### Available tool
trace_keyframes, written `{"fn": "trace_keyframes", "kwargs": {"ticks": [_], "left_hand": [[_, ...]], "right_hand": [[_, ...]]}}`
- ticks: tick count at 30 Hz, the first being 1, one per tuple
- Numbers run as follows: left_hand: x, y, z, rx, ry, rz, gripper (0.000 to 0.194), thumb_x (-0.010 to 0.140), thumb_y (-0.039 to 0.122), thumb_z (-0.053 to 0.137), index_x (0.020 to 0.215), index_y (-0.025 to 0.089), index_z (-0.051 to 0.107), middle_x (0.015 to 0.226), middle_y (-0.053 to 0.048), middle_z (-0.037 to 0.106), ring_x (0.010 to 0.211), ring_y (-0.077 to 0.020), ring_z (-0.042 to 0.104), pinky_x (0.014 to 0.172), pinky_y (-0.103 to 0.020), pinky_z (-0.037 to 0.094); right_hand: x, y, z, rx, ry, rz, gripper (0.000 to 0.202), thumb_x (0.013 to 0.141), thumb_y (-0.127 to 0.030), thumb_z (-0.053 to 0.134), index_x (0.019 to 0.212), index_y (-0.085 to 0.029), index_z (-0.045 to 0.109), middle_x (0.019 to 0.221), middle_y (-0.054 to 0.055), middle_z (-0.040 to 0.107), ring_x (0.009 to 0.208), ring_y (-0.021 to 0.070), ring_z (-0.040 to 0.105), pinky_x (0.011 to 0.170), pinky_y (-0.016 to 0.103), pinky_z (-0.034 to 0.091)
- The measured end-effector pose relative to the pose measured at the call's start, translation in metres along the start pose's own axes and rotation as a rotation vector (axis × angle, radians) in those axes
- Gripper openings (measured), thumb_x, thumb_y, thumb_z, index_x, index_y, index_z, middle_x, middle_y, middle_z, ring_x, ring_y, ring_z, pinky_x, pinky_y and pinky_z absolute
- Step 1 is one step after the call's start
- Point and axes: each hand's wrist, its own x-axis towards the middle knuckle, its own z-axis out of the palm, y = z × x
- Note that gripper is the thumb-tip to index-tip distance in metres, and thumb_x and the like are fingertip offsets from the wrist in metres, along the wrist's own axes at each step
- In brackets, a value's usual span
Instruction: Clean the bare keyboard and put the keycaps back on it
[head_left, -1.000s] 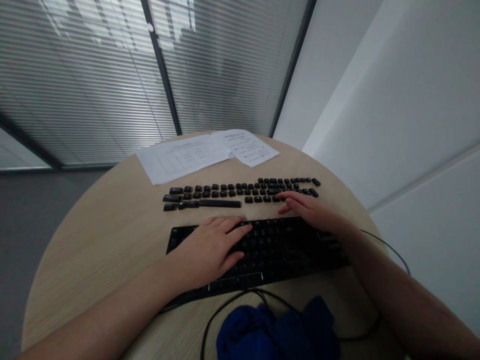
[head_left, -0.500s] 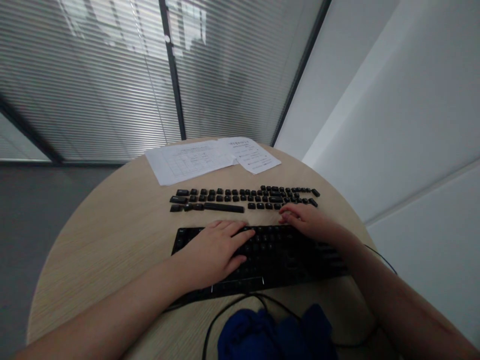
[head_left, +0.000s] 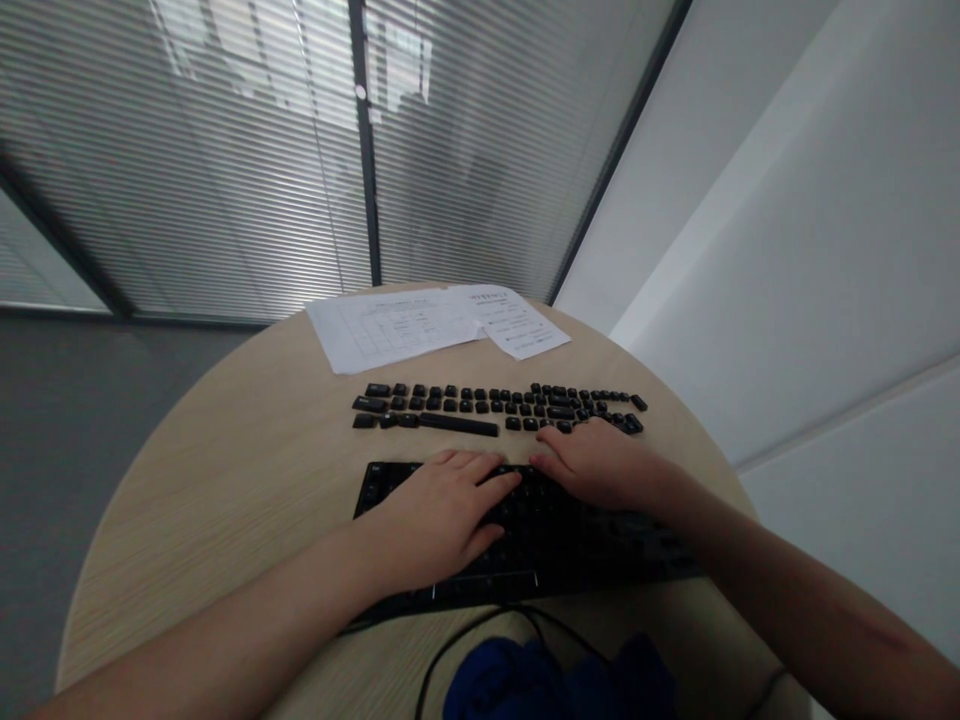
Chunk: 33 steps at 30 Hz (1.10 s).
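Note:
A black keyboard point(head_left: 487, 590) lies near the front of the round wooden table. My left hand point(head_left: 442, 515) rests on its left half with the fingers spread. Over the upper edge of the keyboard is my right hand point(head_left: 596, 465), its thumb and index finger apart and nothing visible between them; its other fingers are partly hidden. Behind the keyboard, loose black keycaps point(head_left: 465, 407) lie in rows, with a long black bar key point(head_left: 458, 424) in the front row. The right hand covers part of the keycap rows' right end.
Printed sheets of paper point(head_left: 397, 325) lie at the table's point(head_left: 225, 440) far side. A black cable point(head_left: 450, 640) curves below the keyboard, beside a blue cloth-like item point(head_left: 510, 685). Blinds point(head_left: 262, 180) and a white wall point(head_left: 840, 250) stand beyond the table.
My right hand has moved left along the top of the keyboard, and its thumb and index finger have parted. My left hand stays on the keyboard. The view has shifted slightly.

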Motion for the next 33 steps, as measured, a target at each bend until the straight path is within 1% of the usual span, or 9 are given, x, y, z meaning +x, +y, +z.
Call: {"fn": "trace_keyframes", "kwargs": {"ticks": [10,12,14,17,19,20,23,26,33], "left_hand": [[0.001,0.002,0.000,-0.024,-0.004,-0.003,0.054,0.092,0.030,0.068,0.144,0.020,0.058,0.137,-0.016,0.065,0.122,-0.0350,0.064,0.106,-0.052,0.048],[0.000,0.001,0.000,-0.028,0.012,0.001,0.053,0.092,0.029,0.068,0.143,0.020,0.058,0.137,-0.015,0.065,0.120,-0.0344,0.065,0.105,-0.052,0.049],[0.000,0.001,0.001,-0.036,0.031,0.009,0.051,0.092,0.029,0.067,0.142,0.020,0.059,0.136,-0.015,0.066,0.120,-0.0340,0.065,0.104,-0.052,0.050],[0.000,0.000,0.002,-0.044,0.037,0.019,0.052,0.091,0.030,0.068,0.142,0.020,0.059,0.137,-0.015,0.065,0.121,-0.0342,0.065,0.104,-0.052,0.050],[0.000,0.000,0.002,-0.038,0.027,0.014,0.054,0.091,0.030,0.069,0.143,0.020,0.059,0.138,-0.015,0.065,0.120,-0.0344,0.065,0.104,-0.052,0.050],[0.000,0.000,0.001,-0.034,0.019,0.011,0.054,0.091,0.030,0.069,0.143,0.020,0.059,0.138,-0.015,0.065,0.120,-0.0346,0.065,0.104,-0.052,0.050],[0.001,0.000,0.001,-0.030,0.000,0.003,0.054,0.092,0.030,0.069,0.143,0.019,0.059,0.138,-0.016,0.065,0.120,-0.0352,0.065,0.104,-0.052,0.050],[0.001,0.001,0.001,-0.035,0.008,0.000,0.054,0.092,0.032,0.070,0.143,0.019,0.059,0.137,-0.015,0.066,0.120,-0.0354,0.065,0.104,-0.052,0.050],[0.002,0.000,0.002,-0.039,0.009,0.000,0.051,0.091,0.032,0.070,0.140,0.020,0.062,0.134,-0.015,0.068,0.117,-0.0353,0.066,0.100,-0.051,0.052]], "right_hand": [[0.007,-0.009,0.004,-0.028,0.034,-0.031,0.048,0.109,-0.046,0.034,0.113,-0.012,0.068,0.096,0.020,0.077,0.089,0.0346,0.075,0.080,0.044,0.052],[0.007,-0.001,0.002,0.015,0.028,-0.006,0.046,0.109,-0.044,0.033,0.112,-0.016,0.070,0.096,0.018,0.078,0.089,0.0331,0.075,0.078,0.042,0.052],[0.009,0.015,-0.002,0.096,0.068,0.036,0.045,0.109,-0.044,0.034,0.111,-0.021,0.072,0.100,0.014,0.079,0.089,0.0307,0.074,0.078,0.040,0.051],[0.024,0.047,-0.005,0.214,0.239,0.114,0.035,0.104,-0.043,0.046,0.109,-0.025,0.076,0.104,0.009,0.079,0.092,0.0275,0.072,0.079,0.038,0.051],[0.043,0.067,-0.003,0.295,0.336,0.152,0.028,0.099,-0.038,0.054,0.105,-0.024,0.078,0.102,0.008,0.080,0.092,0.0261,0.072,0.081,0.038,0.052],[0.054,0.076,-0.001,0.343,0.356,0.159,0.025,0.097,-0.035,0.058,0.102,-0.023,0.079,0.102,0.008,0.080,0.092,0.0254,0.071,0.082,0.038,0.052],[0.085,0.093,0.007,0.437,0.351,0.164,0.018,0.089,-0.029,0.066,0.097,-0.021,0.081,0.100,0.008,0.080,0.092,0.0234,0.072,0.085,0.037,0.054],[0.105,0.101,0.013,0.456,0.330,0.158,0.016,0.086,-0.026,0.070,0.094,-0.020,0.081,0.098,0.008,0.080,0.092,0.0227,0.072,0.086,0.037,0.055],[0.118,0.107,0.022,0.503,0.263,0.130,0.008,0.082,-0.020,0.074,0.086,-0.019,0.080,0.086,0.005,0.080,0.082,0.0198,0.072,0.079,0.033,0.056]]}}
